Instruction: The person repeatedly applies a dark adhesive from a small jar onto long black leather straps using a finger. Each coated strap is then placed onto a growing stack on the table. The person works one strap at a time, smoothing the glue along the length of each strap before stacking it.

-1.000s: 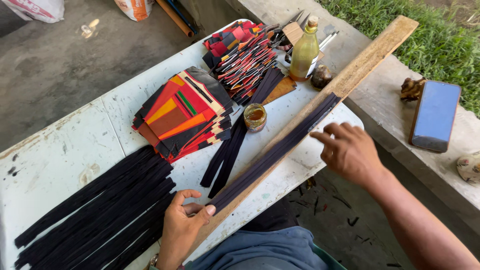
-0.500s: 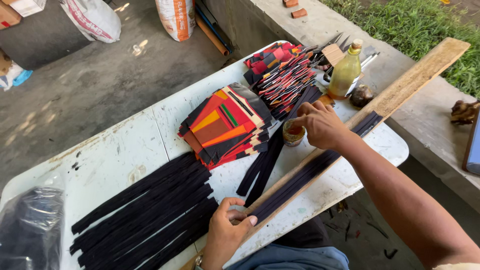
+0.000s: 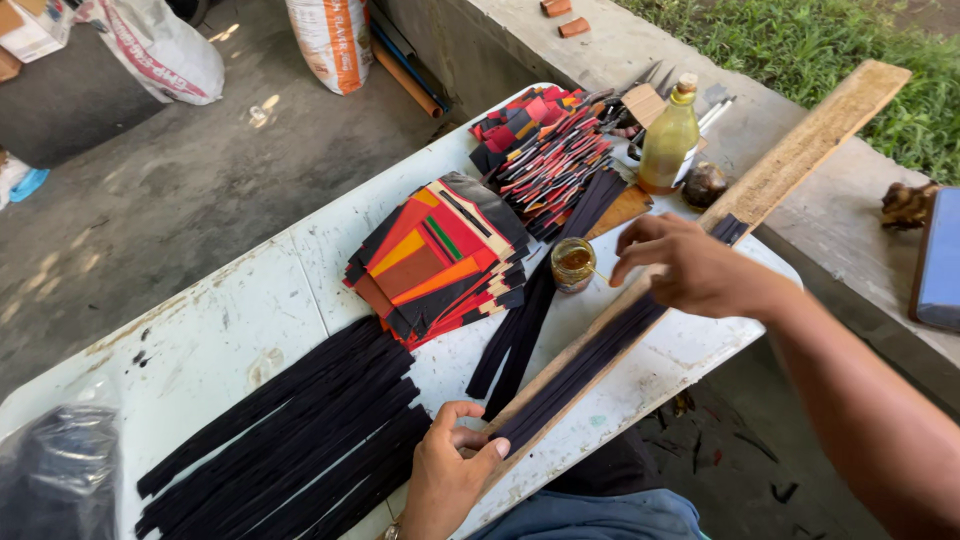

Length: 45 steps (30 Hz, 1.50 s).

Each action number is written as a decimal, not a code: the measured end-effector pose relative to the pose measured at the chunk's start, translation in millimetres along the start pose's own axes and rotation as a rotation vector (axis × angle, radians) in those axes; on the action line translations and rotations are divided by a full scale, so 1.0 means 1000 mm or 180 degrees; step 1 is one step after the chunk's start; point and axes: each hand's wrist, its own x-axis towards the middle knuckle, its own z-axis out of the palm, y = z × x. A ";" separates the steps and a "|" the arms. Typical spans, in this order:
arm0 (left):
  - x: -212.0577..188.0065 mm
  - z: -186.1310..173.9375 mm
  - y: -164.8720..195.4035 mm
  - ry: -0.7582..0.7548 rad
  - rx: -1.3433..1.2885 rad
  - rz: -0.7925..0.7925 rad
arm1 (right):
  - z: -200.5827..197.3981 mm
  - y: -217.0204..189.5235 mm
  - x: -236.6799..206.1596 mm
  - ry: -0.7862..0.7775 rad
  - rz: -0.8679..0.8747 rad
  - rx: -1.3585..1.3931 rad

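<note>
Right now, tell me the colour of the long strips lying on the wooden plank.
Black, or very dark, strips on the plank; head view.

One wooden plank (image 3: 800, 160), one small glass jar (image 3: 573, 265), one yellow bottle (image 3: 668, 145), two stacks of coloured pieces (image 3: 435, 260), two hands.

Bright daylight, outdoors. Sun falls from the upper left; dappled bright patches lie on the grey concrete floor (image 3: 150, 220). The white scuffed plastic surface (image 3: 230, 330) is evenly lit, no harsh glare. Small highlight on the yellow glass bottle (image 3: 668, 145). The right hand (image 3: 690, 268) casts a soft shadow. Focus sharp at centre; the edges bow slightly with wide-angle stretch.
</note>
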 end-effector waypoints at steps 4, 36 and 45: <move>0.007 0.003 -0.008 0.0093 -0.0309 0.0428 | -0.026 0.022 -0.081 0.0583 -0.0452 0.2405; 0.001 0.000 0.006 -0.0210 -0.0297 0.0011 | 0.051 0.016 -0.108 -0.0466 0.1322 0.1995; -0.004 0.000 0.009 -0.0171 -0.0121 0.0066 | 0.048 -0.038 -0.100 -0.0899 0.1443 0.1170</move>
